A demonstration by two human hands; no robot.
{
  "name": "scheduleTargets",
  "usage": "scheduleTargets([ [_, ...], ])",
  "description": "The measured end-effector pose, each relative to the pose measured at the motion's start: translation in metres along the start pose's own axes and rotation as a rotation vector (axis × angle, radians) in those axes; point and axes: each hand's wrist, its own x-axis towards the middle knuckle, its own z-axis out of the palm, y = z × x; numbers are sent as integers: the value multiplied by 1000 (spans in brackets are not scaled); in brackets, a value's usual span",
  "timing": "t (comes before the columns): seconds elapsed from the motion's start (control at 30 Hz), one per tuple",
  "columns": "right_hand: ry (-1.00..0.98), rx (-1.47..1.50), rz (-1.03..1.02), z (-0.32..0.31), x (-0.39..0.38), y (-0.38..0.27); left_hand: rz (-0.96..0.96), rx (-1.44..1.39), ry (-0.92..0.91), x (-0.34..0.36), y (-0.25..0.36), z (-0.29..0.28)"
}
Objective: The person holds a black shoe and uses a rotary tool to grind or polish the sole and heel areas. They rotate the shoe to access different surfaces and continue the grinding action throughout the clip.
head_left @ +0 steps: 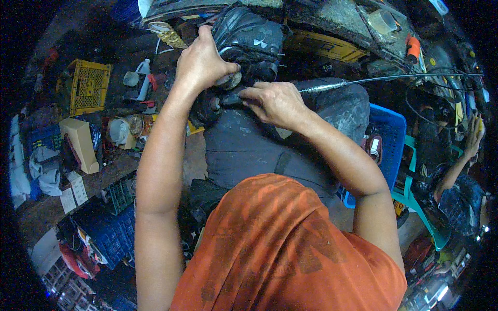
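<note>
My left hand [202,62] is closed round a small roundish grey piece [230,80], its thumb pressed over the top; the kind of piece is unclear. Against its fingers lies a dark, padded, bag-like item [246,39] with a pale emblem. My right hand [275,103] grips a black rotary tool handpiece [232,99] from above. The handpiece's front end points left, just below the grey piece; whether they touch I cannot tell. From behind my right hand, a flexible shaft [384,79] with a silvery wrapped section runs off to the right. Both hands are over my dark-trousered lap.
A blue plastic basket [390,140] with a dark red shoe [374,147] stands at my right, beside a green plastic chair [412,197]. Another person's hand [474,137] shows at far right. Leftward are a yellow crate [91,87] and a cardboard box [79,145]. A cluttered bench [337,23] lies ahead.
</note>
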Motion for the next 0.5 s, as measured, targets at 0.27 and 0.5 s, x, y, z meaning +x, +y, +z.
scheduleTargets([
  [0.27, 34, 44, 50, 8, -5, -1, -20, -28, -8, -3, -2, -5],
  [0.5, 7, 64, -26, 1, -8, -4, -31, -59, 50, -13, 2, -17],
])
